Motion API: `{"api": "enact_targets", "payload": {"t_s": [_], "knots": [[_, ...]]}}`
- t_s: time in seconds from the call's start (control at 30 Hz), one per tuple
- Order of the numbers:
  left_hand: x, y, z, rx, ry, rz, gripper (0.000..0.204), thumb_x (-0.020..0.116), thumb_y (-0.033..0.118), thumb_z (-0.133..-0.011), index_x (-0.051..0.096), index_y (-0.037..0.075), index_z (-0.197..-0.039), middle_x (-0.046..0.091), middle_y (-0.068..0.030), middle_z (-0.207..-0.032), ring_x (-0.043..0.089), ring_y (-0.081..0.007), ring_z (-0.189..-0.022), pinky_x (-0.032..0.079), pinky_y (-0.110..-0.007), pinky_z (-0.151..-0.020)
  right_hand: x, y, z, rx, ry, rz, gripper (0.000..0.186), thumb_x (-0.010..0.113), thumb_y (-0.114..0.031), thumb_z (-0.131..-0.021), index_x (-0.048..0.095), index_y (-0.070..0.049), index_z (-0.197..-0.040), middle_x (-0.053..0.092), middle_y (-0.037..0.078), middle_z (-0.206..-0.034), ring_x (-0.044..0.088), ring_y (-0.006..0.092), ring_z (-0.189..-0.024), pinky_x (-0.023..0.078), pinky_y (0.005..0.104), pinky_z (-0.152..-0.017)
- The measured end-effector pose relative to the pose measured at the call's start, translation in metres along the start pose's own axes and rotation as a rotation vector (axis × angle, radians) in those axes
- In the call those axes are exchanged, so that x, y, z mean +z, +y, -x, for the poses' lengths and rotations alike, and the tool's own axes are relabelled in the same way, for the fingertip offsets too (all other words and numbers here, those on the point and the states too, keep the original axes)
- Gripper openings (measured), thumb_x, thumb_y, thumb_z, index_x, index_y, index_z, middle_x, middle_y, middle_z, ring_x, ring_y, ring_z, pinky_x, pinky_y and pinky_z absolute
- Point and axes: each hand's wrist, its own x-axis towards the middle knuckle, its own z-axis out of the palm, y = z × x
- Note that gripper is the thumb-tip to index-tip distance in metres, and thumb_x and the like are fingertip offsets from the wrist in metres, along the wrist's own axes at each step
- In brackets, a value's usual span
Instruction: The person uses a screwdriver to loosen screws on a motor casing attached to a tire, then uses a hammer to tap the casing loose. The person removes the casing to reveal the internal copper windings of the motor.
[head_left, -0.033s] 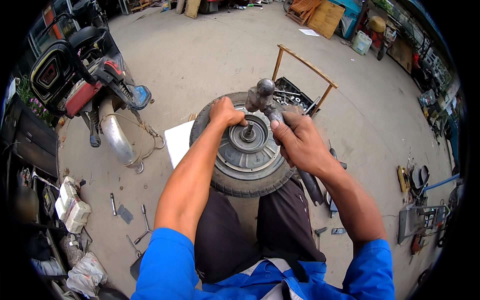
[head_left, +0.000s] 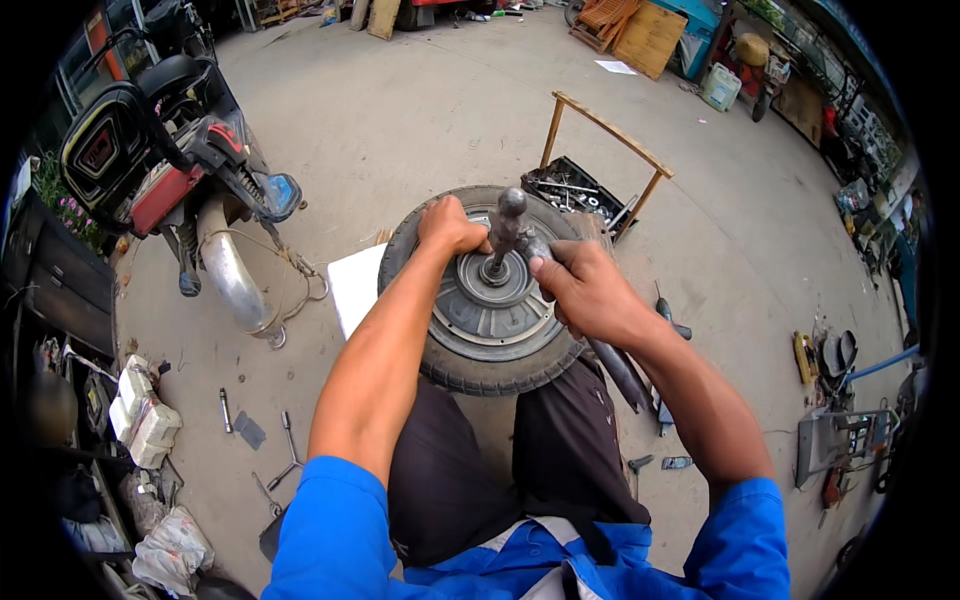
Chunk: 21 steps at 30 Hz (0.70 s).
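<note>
A motor wheel (head_left: 480, 372) with a black tyre and grey metal hub lies tilted in front of my knees. Its axle (head_left: 494, 268) stands up from the hub's centre. My left hand (head_left: 452, 228) is closed on the wheel's far left side, its thumb beside the axle; its fingertips are hidden. In my right hand (head_left: 592, 290) is a ball-peen hammer (head_left: 511, 205), gripped near the head. The hammer's head is over the axle and appears to touch its top. Its thick metal handle slants back under my right forearm.
Beyond the wheel stands a black toolbox (head_left: 575, 185) of sockets and tools, with a wooden frame (head_left: 620, 135). A white board (head_left: 352, 290) lies left of the tyre. Wrenches (head_left: 287, 455) are on the floor at left. A partly dismantled scooter (head_left: 190, 160) stands far left.
My right hand has brought the hammer down and slightly left, from above the wheel onto the axle. The left hand stays in place on the wheel.
</note>
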Motion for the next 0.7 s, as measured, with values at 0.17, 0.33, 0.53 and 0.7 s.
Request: {"api": "enact_targets", "payload": {"t_s": [0.17,0.33,0.53,0.7], "knots": [[-0.002,-0.004,-0.001,-0.018,-0.012,-0.019,0.074,0.095,0.034,-0.052,0.072,-0.003,-0.111,0.065,-0.0224,-0.129,0.057,-0.0327,-0.128,0.046,-0.038,-0.108,-0.010,-0.017,-0.001,0.042,0.033,-0.022,0.040,0.056,-0.026,-0.102,0.059,0.007,-0.079,0.054,0.010,-0.056,0.056,0.0167,-0.046,0.046,0.0380,-0.045],[0.000,0.002,0.000,-0.024,0.024,-0.010,0.073,0.095,0.034,-0.053,0.072,-0.004,-0.111,0.065,-0.0234,-0.128,0.058,-0.0336,-0.126,0.047,-0.038,-0.107,0.003,0.002,-0.016,0.191,-0.093,-0.025,0.040,0.056,-0.025,-0.101,0.059,0.007,-0.078,0.053,0.010,-0.054,0.056,0.0179,-0.046,0.047,0.0396,-0.048],[0.001,-0.002,-0.001,-0.017,-0.030,0.022,0.074,0.095,0.034,-0.053,0.071,-0.006,-0.111,0.063,-0.0243,-0.131,0.054,-0.0348,-0.131,0.046,-0.039,-0.108,-0.002,0.000,0.002,-0.037,0.082,-0.030,0.038,0.056,-0.025,-0.102,0.060,0.006,-0.080,0.056,0.011,-0.056,0.056,0.0184,-0.045,0.046,0.0388,-0.047],[-0.001,0.007,0.000,0.018,-0.016,-0.032,0.074,0.095,0.032,-0.054,0.070,-0.005,-0.113,0.063,-0.0247,-0.131,0.055,-0.0346,-0.130,0.048,-0.039,-0.107,-0.005,0.004,-0.009,0.170,-0.010,-0.035,0.037,0.054,-0.025,-0.102,0.060,0.004,-0.080,0.054,0.007,-0.056,0.053,0.0153,-0.044,0.044,0.0350,-0.043]]}}
